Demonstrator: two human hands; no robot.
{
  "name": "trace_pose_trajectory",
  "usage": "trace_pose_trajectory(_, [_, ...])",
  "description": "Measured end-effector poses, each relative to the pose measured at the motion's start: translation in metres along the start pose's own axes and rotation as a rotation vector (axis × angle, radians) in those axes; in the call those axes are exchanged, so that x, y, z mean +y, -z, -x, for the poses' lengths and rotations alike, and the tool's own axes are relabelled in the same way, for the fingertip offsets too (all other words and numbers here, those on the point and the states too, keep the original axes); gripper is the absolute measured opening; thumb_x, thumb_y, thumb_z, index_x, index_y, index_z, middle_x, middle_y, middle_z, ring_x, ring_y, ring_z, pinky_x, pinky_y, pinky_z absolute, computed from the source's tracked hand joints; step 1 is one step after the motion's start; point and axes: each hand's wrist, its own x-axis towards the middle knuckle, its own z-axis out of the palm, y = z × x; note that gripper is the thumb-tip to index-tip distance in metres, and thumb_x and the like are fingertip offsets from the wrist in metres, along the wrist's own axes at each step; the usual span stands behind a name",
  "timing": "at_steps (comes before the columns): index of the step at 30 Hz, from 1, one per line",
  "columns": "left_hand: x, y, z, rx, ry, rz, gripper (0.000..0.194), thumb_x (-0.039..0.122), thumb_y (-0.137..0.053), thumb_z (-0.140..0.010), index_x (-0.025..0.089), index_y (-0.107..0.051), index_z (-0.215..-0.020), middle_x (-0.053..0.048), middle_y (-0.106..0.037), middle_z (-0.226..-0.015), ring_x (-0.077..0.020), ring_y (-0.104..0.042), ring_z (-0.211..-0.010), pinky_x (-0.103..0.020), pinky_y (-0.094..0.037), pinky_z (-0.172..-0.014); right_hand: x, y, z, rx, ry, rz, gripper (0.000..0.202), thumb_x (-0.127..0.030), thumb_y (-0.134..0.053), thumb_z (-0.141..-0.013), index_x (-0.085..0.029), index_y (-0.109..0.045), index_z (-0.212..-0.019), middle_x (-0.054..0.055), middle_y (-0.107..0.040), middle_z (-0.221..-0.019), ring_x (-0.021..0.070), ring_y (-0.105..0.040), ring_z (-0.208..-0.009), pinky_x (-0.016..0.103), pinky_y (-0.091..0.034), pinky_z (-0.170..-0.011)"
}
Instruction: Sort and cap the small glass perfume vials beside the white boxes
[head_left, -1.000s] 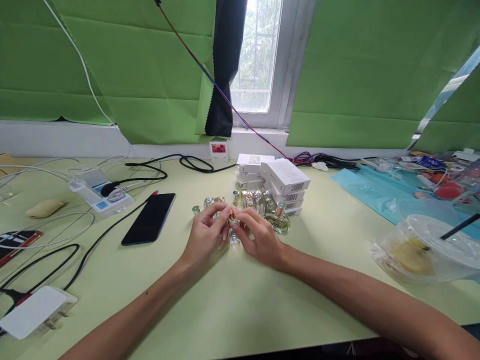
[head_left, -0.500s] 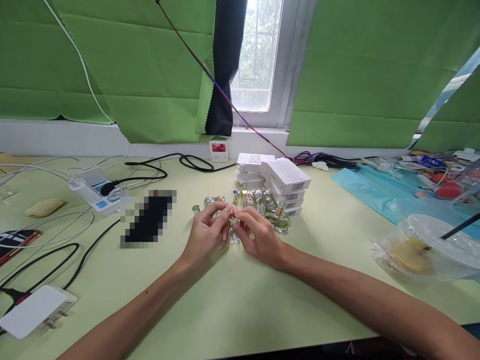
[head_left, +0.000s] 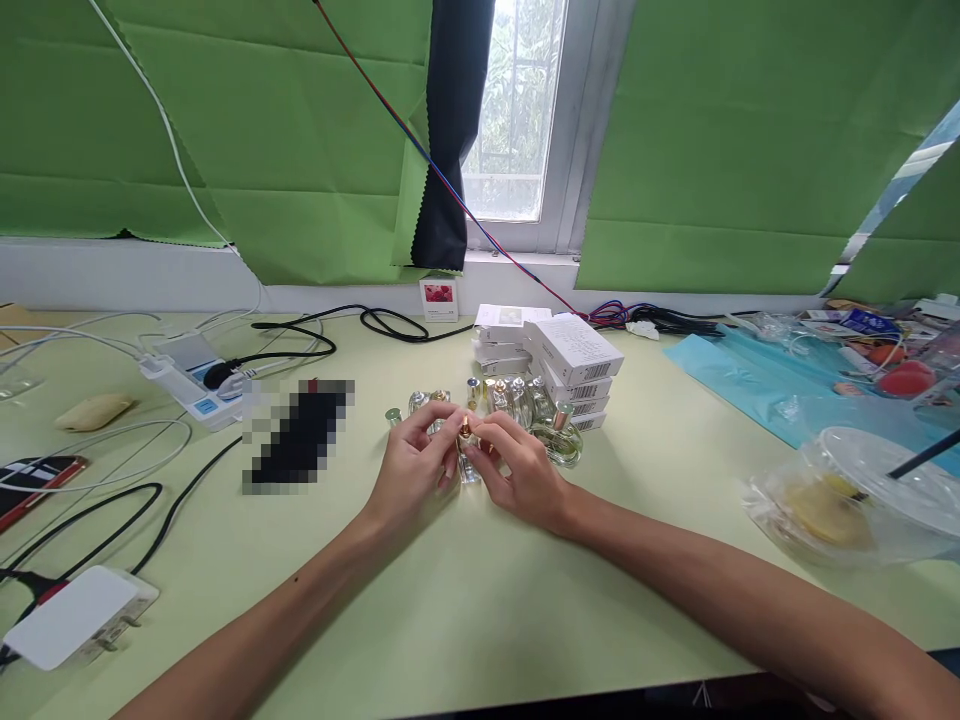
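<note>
Between my two hands stands a small clear glass perfume bottle [head_left: 469, 470] with a gold-coloured neck. My left hand [head_left: 416, 455] pinches at its top from the left, fingers closed. My right hand [head_left: 521, 470] grips the top and side from the right, thumb low on the glass. The fingers partly cover the bottle's upper part. Just behind are several more glass bottles [head_left: 517, 402] in a cluster. A rounder bottle with a green and copper cap [head_left: 562, 417] leans beside my right hand. Another green cap [head_left: 393, 417] shows left of my left hand.
White boxes [head_left: 574, 350] are stacked behind the bottles. To the left lie a pixelated dark object [head_left: 296, 440], a power strip [head_left: 191, 390], cables and a white adapter [head_left: 71, 615]. A lidded plastic cup in a bag [head_left: 840, 500] and blue sheeting [head_left: 735, 385] are at right.
Both hands stay on the bottle in nearly the same pose. The whole view has shifted very slightly; nothing else has visibly moved.
</note>
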Motion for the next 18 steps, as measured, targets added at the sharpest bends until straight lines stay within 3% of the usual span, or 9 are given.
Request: trace_pose_trajectory(18, [0.0028,-0.0005,0.0014,0.002,0.01,0.0,0.029,0.048,-0.068,-0.087,0.019,-0.065,-0.085,0.007,-0.044,-0.041,-0.0053,-0.035,-0.035,-0.017,-0.026,-0.038,0.0011,-0.0007,0.0008,0.018,0.031,0.015,0.022,-0.015,-0.05,-0.099,-0.02,-0.056,-0.12,0.008,-0.063,-0.102,0.0148,-0.064,-0.082,0.028,-0.06,-0.07])
